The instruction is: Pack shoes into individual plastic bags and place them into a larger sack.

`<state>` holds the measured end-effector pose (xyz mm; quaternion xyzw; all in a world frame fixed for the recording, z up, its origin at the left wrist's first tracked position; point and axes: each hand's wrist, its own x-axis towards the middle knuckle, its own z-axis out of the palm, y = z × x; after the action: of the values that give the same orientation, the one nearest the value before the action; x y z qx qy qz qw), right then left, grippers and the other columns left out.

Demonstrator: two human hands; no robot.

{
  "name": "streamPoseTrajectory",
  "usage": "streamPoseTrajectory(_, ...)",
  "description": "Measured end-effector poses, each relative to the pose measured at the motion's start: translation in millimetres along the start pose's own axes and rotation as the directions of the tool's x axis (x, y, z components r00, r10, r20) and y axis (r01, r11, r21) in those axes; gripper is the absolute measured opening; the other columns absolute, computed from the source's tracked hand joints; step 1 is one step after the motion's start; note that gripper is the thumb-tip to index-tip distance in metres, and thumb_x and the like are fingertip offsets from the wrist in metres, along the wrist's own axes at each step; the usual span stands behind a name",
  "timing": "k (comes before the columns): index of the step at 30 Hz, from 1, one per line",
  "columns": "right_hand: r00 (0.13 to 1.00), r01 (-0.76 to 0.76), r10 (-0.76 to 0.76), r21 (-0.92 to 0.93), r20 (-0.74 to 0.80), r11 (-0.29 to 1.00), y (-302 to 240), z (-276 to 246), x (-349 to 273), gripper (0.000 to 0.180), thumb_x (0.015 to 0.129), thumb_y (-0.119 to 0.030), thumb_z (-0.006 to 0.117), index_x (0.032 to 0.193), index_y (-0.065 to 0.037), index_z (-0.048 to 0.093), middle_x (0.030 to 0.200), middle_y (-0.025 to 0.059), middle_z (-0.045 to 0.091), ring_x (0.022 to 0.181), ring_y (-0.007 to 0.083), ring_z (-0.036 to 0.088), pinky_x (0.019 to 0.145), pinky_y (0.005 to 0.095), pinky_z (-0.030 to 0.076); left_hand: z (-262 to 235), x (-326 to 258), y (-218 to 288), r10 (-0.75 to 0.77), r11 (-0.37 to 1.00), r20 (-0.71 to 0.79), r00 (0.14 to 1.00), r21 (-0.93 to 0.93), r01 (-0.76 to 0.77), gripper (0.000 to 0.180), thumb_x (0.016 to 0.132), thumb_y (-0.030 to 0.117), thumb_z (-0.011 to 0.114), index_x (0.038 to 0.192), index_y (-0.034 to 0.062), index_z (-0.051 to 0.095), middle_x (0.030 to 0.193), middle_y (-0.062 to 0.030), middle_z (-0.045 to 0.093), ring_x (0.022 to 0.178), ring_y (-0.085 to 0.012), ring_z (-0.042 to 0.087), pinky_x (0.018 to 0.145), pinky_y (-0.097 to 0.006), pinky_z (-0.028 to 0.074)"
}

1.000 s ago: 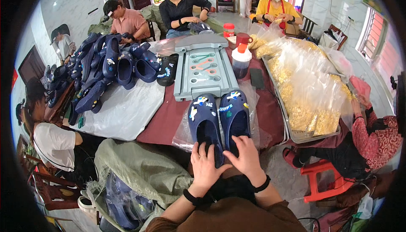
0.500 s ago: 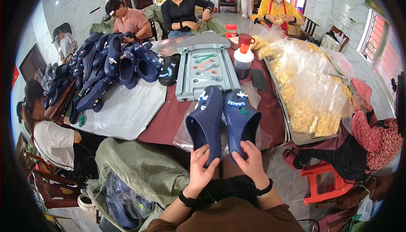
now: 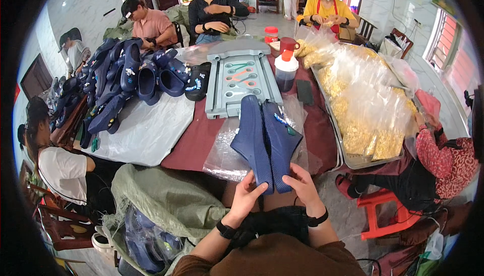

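Note:
I hold a pair of navy foam clogs close together above the near table edge. My left hand (image 3: 246,193) grips the heel end of the left clog (image 3: 252,142). The heel end of the right clog (image 3: 282,145) is in my right hand (image 3: 303,188). Both clogs are tilted so that their sides show and their foot openings are mostly hidden. A few white and green charms show on the right clog. Beneath them lies a clear plastic bag (image 3: 222,150) on the dark red cloth (image 3: 184,147). Just beyond the toes stands a grey plastic stand (image 3: 217,92).
Navy clogs form a heap (image 3: 128,67) at the left, beside a black clog (image 3: 197,82). A bottle (image 3: 286,69) and a phone (image 3: 304,92) lie right of the stand. A metal tray (image 3: 339,145) holds bagged yellow pieces. A green sack (image 3: 151,190) stands near my left arm; several people sit around.
My hands have turned the clogs from openings up to tilted on their sides and brought them together. The person in black across the table has raised one arm.

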<state>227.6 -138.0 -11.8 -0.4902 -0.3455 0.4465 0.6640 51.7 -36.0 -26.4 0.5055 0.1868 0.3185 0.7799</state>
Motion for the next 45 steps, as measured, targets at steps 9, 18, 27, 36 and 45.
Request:
streamPoseTrajectory(9,0.888,0.221,-0.454,-0.796,-0.075,0.564,-4,33,-13,0.11,0.076,-0.041,0.088,0.151,0.011,0.026,0.138,0.0357,0.048,0.123,0.0448,0.056,0.104,0.048,0.045,-2,1,4,-0.037,0.999,0.069,0.997,-0.005,0.037,0.047,0.105,0.017,0.057,0.146,-0.0042,0.047,0.13,-0.0067,0.063,0.12,-0.0116,0.056,0.104,-0.028,0.044)
streamPoseTrajectory(18,0.916,-0.06,-0.378,-0.977,-0.135,0.205,-10,63,-11,0.131,0.06,-0.047,0.094,0.157,0.0,0.02,0.12,0.0264,0.049,0.102,0.045,0.061,0.089,0.0479,0.053,-2,2,14,-0.08,0.997,0.174,0.981,0.008,0.08,0.059,0.104,0.024,0.056,0.153,-0.004,0.038,0.146,-0.0114,0.051,0.138,-0.0189,0.046,0.114,-0.033,0.037)
streamPoseTrajectory(27,0.755,0.136,-0.565,-0.764,-0.332,0.631,-17,-7,-9,0.085,0.066,-0.019,0.077,0.144,-0.005,0.049,0.124,0.0217,0.059,0.116,0.0388,0.059,0.102,0.0434,0.046,2,18,58,0.196,0.699,0.243,0.95,0.645,-0.309,0.03,0.091,0.012,0.074,0.119,0.0027,0.071,0.114,-0.0136,0.072,0.105,-0.0232,0.07,0.09,-0.034,0.054)
streamPoseTrajectory(36,0.82,0.206,-0.28,-0.199,-0.498,0.958,-38,-28,-29,0.082,0.072,-0.013,0.073,0.148,0.001,0.045,0.137,0.0158,0.055,0.124,0.0256,0.054,0.109,0.0361,0.041,-29,35,73,0.331,0.582,0.187,0.925,0.731,-0.356,0.043,0.088,0.01,0.076,0.128,0.0018,0.065,0.121,-0.0121,0.069,0.108,-0.0212,0.067,0.09,-0.035,0.054)
streamPoseTrajectory(45,0.942,0.102,-0.323,-0.836,-0.093,0.539,-47,-11,-40,0.108,0.066,-0.031,0.088,0.153,-0.001,0.033,0.136,0.0252,0.049,0.128,0.0429,0.05,0.11,0.0462,0.041,-24,49,23,0.266,0.622,0.087,0.96,0.746,-0.239,0.107,0.078,0.025,0.089,0.159,0.0074,0.021,0.15,-0.0289,0.043,0.129,-0.0331,0.056,0.094,-0.04,0.055)
